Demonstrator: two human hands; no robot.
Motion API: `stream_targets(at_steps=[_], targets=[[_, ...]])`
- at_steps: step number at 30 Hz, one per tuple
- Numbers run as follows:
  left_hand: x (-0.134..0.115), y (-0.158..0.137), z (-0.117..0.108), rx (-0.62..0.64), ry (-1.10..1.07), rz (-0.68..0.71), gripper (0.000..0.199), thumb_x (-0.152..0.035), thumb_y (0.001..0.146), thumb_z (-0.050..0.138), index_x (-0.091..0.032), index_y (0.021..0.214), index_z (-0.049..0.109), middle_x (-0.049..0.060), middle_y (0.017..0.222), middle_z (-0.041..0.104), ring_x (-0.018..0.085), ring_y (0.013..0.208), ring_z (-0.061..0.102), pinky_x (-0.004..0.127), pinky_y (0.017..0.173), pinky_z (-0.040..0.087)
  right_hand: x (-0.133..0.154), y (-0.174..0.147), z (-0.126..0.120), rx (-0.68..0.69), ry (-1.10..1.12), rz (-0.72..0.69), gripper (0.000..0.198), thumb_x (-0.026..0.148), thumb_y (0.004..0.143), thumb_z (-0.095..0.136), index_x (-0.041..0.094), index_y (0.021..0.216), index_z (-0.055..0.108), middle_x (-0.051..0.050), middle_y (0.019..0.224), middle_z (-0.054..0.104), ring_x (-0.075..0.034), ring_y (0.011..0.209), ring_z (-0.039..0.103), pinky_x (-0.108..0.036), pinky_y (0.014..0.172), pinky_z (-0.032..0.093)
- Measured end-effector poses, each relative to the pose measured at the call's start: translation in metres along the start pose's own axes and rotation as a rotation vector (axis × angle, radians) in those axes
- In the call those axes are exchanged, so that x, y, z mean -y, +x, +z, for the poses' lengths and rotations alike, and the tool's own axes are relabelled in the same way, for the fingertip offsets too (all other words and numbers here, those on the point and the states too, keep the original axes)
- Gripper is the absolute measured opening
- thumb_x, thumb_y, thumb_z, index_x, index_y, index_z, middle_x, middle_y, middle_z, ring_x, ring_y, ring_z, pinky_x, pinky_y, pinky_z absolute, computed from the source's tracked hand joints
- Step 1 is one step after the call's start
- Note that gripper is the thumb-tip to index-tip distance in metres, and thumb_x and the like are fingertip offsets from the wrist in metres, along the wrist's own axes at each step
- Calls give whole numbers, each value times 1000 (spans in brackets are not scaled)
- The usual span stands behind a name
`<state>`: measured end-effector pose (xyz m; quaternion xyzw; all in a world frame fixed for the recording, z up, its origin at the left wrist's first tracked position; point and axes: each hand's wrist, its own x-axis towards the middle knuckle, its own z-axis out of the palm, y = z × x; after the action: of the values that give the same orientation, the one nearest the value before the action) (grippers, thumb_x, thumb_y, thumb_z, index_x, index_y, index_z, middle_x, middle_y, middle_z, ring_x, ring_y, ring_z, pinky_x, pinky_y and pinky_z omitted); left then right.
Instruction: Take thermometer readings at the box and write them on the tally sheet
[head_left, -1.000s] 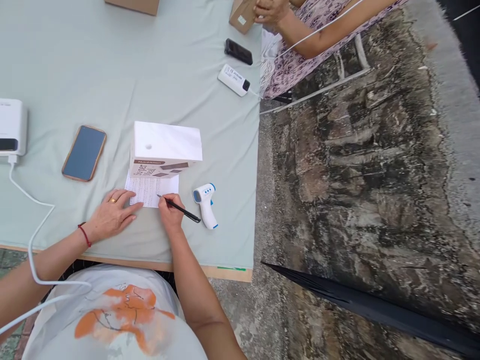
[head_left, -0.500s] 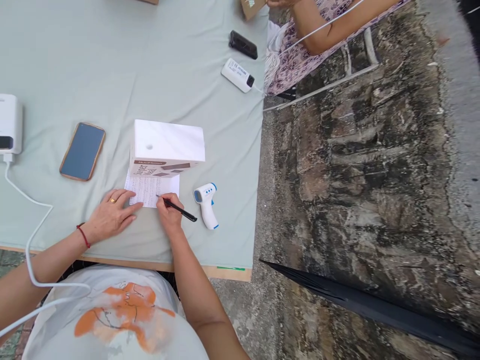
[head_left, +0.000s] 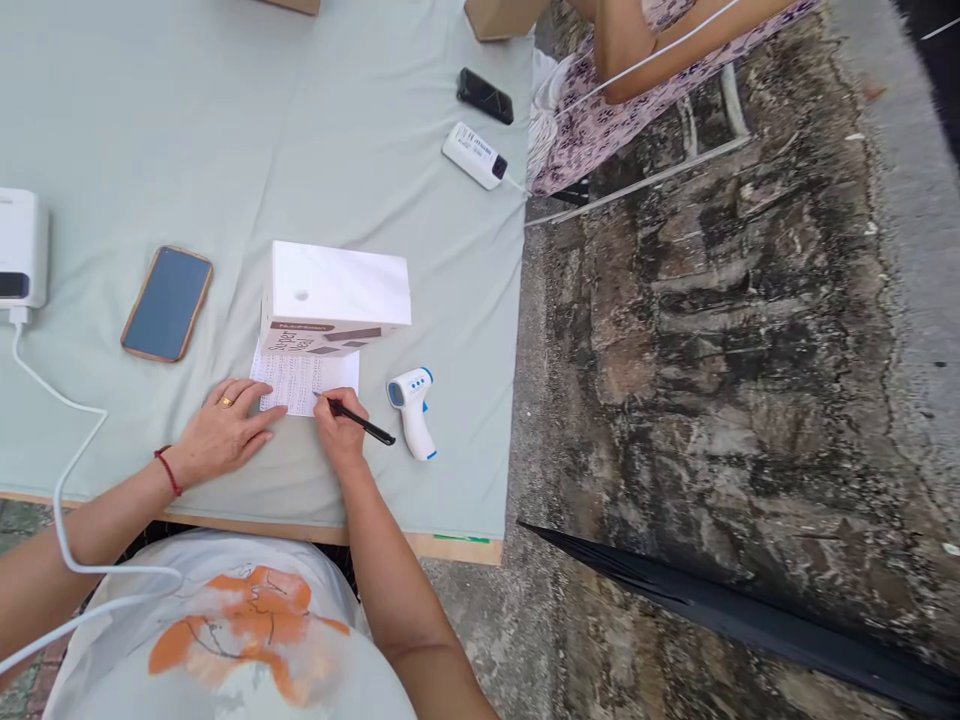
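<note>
My right hand (head_left: 342, 428) grips a black pen (head_left: 364, 423), its tip at a small sheet of paper (head_left: 292, 383) covered with rows of handwriting. Flat beside it, my left hand (head_left: 232, 425) has its fingers spread, the fingertips touching the paper's left and lower edge. A white box (head_left: 339, 285) with brown print stands upright over the far part of the sheet and hides it. Just right of my right hand lies a white and blue infrared thermometer (head_left: 412, 410).
A smartphone (head_left: 167, 303) lies left of the box. A white power bank (head_left: 21, 248) with a cable is at the far left. Toward the back right are a white device (head_left: 475, 156), a black device (head_left: 485, 96), a cardboard box (head_left: 504, 18) and another person's arm (head_left: 630, 55).
The other person's hand has gone out of view, and the cardboard box near it has shifted and turned. My hands, the pen and the paper stay almost in place.
</note>
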<state>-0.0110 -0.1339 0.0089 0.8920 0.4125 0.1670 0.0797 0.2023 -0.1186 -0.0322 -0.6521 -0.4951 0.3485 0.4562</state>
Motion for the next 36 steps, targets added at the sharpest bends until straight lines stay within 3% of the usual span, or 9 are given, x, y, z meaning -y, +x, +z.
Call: stream_targets(at_steps=[18, 36], targets=[[0, 0, 1, 0, -68, -33, 34, -29, 97, 56, -26, 128, 71, 15, 131, 62, 32, 122, 53, 54, 106, 47, -3, 1, 0, -2, 5, 4, 17, 39, 79, 53, 24, 73, 52, 4, 63, 54, -15, 63, 48, -31, 62, 44], [0, 0, 1, -1, 46, 15, 33, -32, 100, 53, -24, 127, 70, 15, 130, 61, 32, 121, 53, 52, 103, 47, -4, 2, 0, -53, 15, 4, 16, 39, 76, 54, 24, 71, 53, 3, 64, 53, -15, 62, 48, -30, 62, 44]])
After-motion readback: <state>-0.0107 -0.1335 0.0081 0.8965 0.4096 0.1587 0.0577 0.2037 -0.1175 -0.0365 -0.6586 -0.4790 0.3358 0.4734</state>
